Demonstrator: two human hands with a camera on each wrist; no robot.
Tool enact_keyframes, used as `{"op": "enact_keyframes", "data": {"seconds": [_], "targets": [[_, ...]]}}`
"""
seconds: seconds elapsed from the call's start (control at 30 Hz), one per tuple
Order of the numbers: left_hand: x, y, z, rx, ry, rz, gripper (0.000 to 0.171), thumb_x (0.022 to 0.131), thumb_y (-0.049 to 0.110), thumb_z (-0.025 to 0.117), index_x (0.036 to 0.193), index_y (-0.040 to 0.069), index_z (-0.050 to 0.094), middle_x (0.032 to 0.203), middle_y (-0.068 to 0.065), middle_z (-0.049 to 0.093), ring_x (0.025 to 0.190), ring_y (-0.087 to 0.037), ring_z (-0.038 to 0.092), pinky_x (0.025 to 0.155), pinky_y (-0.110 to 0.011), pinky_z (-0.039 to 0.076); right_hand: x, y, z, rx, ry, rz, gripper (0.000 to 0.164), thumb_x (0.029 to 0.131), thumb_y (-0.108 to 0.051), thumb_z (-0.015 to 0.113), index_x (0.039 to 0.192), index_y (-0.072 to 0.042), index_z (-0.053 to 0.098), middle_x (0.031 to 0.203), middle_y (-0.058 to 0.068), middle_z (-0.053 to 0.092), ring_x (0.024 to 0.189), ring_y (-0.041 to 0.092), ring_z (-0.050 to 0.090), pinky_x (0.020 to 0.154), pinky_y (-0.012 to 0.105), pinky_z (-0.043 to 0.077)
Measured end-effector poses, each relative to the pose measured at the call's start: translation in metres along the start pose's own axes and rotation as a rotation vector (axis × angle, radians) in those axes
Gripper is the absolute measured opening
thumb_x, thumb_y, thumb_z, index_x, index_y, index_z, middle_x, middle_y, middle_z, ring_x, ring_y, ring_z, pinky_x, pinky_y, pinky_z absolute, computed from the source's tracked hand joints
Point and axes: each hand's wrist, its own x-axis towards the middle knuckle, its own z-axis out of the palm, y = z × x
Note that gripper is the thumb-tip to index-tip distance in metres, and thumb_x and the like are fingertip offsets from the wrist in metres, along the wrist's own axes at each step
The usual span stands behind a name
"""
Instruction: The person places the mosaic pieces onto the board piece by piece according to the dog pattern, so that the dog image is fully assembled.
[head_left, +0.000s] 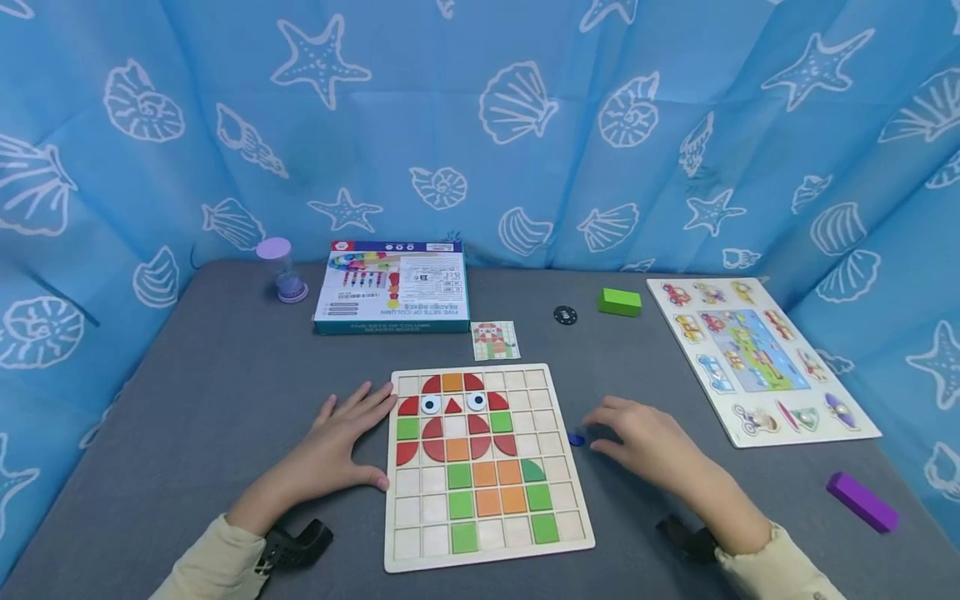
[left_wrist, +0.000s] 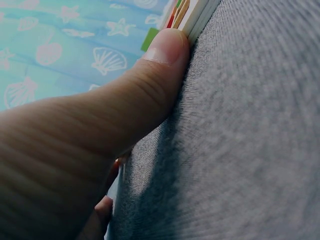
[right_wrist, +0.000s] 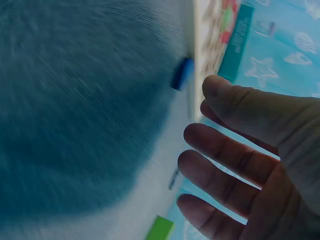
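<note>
A wooden grid board (head_left: 491,532) lies on the grey table, its cells partly filled with red, orange and green pieces and two round eye pieces (head_left: 476,402). My left hand (head_left: 341,450) is spread at the board's left edge, with thumb and fingertips touching it; in the left wrist view the thumb (left_wrist: 167,47) presses on the board's side. Just off the right edge lies a small blue piece (head_left: 576,439). Beside it my right hand (head_left: 645,437) hovers with loosely bent fingers and nothing in its grasp. The right wrist view shows a gap between the fingertips and the blue piece (right_wrist: 182,74).
Behind the board are a small picture card (head_left: 495,341), a boxed bead set (head_left: 392,287) and a sand timer (head_left: 283,271). To the right lie a black disc (head_left: 566,315), a green block (head_left: 619,302), a vehicle puzzle board (head_left: 765,354) and a purple block (head_left: 862,502).
</note>
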Motion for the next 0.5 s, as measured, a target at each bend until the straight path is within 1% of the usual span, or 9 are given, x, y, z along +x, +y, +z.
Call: {"op": "enact_keyframes", "data": {"seconds": [0.07,0.23,0.33,0.5], "targets": [[0.0,0.0,0.001,-0.002,-0.001,0.001,0.106,0.053,0.066,0.066,0.141,0.021,0.027,0.148,0.004,0.018,0.136,-0.027,0.009,0.1,-0.06,-0.001,0.002,-0.001,0.007,-0.009,-0.006,0.001,0.022,0.071,-0.021,0.074,0.091,-0.018,0.067,0.085,-0.008,0.058,0.076,0.009,0.058,0.062,0.029,0.048],[0.001,0.001,0.001,0.0,-0.005,0.003,0.107,0.053,0.067,0.065,0.141,0.021,0.026,0.148,0.005,0.018,0.136,-0.027,0.008,0.101,-0.059,-0.001,0.007,-0.004,0.016,-0.037,-0.002,-0.013,0.02,0.069,-0.019,0.075,0.088,-0.018,0.067,0.082,-0.009,0.056,0.068,0.004,0.053,0.057,0.027,0.046],[0.002,0.002,0.002,0.003,-0.004,0.004,0.108,0.052,0.067,0.064,0.141,0.021,0.026,0.148,0.005,0.018,0.136,-0.027,0.008,0.101,-0.059,-0.001,0.009,-0.005,0.017,-0.061,0.008,-0.025,0.017,0.069,-0.016,0.074,0.084,-0.018,0.065,0.08,-0.009,0.056,0.065,0.004,0.05,0.056,0.026,0.045],[0.002,0.002,0.001,0.009,-0.009,0.001,0.108,0.052,0.068,0.064,0.141,0.021,0.025,0.148,0.004,0.018,0.136,-0.027,0.009,0.101,-0.06,-0.001,0.006,-0.007,0.013,-0.084,0.064,-0.051,0.016,0.07,-0.013,0.074,0.081,-0.02,0.064,0.079,-0.011,0.056,0.066,0.004,0.053,0.057,0.026,0.046]]}}
